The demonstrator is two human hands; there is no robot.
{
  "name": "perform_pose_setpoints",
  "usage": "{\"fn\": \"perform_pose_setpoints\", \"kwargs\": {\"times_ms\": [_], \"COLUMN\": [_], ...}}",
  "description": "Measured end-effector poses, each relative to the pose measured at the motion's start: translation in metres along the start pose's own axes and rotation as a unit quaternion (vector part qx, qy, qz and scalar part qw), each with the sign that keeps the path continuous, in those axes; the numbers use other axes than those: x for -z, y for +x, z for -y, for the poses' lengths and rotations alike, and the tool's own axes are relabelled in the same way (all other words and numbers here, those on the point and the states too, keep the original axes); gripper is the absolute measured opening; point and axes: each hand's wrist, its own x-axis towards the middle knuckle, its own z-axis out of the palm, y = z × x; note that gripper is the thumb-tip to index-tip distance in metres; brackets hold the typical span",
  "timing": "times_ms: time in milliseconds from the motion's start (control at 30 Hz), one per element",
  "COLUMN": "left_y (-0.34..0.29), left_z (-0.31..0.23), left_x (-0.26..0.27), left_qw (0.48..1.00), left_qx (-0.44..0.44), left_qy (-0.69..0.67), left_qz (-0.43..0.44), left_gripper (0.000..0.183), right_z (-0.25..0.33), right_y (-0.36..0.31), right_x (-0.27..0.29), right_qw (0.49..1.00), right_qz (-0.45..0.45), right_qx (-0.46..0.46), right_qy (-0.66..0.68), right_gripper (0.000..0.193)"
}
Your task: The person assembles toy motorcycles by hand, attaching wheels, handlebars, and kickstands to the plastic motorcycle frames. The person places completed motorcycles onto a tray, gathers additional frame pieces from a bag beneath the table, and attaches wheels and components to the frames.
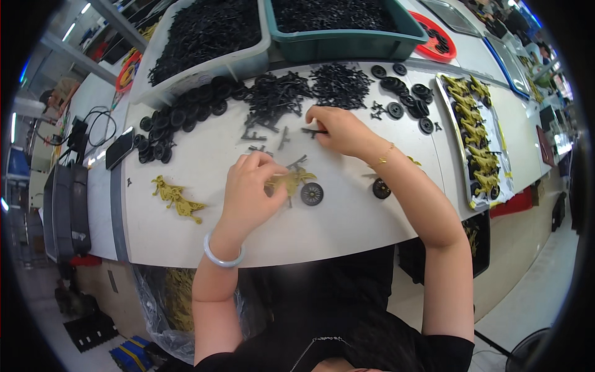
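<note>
My left hand [253,186] is closed around a yellow toy motorcycle body [291,185], partly hidden by my fingers and a little blurred. A black spoked wheel [312,194] sits at its right end, and a dark bar-like piece [297,163] juts up above it. Farther off, my right hand [339,129] pinches a small black plastic part [314,131] beside the pile of small black parts [279,93]. Under my right forearm, another wheel [381,188] shows next to bits of yellow, mostly covered. Yellow bodies [176,198] lie left of my left hand.
Black wheels [198,102] are heaped at the back left, more wheels [406,93] at the back right. A white bin [248,59] and a green bin [347,46] of black parts stand behind. A tray [503,167] at right holds several yellow motorcycles. A phone [120,149] lies left.
</note>
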Motion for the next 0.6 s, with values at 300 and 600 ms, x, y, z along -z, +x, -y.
{"fn": "perform_pose_setpoints", "kwargs": {"times_ms": [300,600], "left_y": [-0.007,0.033], "left_z": [-0.079,-0.112], "left_x": [-0.090,-0.153], "left_qw": [0.962,0.955], "left_qx": [-0.258,-0.255], "left_qy": [-0.004,0.149], "left_qz": [0.087,0.002], "left_gripper": [0.040,0.035], "right_z": [-0.055,-0.075], "right_y": [-0.103,-0.129], "right_x": [0.111,0.091], "right_qw": [0.916,0.972], "right_qz": [-0.099,-0.030], "right_qx": [-0.274,-0.115], "right_qy": [0.278,-0.205], "right_gripper": [0.012,0.018]}}
